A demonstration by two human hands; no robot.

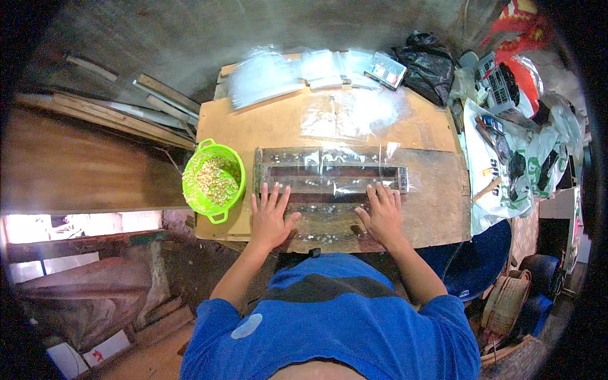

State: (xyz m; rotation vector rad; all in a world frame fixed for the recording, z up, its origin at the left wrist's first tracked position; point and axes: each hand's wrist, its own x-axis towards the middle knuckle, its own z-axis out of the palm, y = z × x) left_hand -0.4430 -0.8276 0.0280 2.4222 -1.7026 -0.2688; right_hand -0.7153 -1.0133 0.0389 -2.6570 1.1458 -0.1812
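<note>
My left hand (270, 220) lies palm down with its fingers spread, at the left part of a long, dark-edged rectangular frame (329, 171). Flat and spread as well, my right hand (382, 220) touches the area near the frame's right end. Clear plastic film (335, 154) covers part of the frame and catches the light. Beneath them is a worn brown wooden board (437, 206); small pale specks dot the surface between my hands. Neither hand grips anything. To the left of my left hand stands a bright green plastic basket (218, 217) holding chopped pale pieces (214, 177).
Beyond the frame lies a flat clear bag (334, 117). Stacks of clear plastic bags (263, 79), a small box (385, 71) and a black plastic bag (427, 68) line the table's far edge. White sacks (487, 190) crowd the right side; wooden planks (114, 114) lean at the left.
</note>
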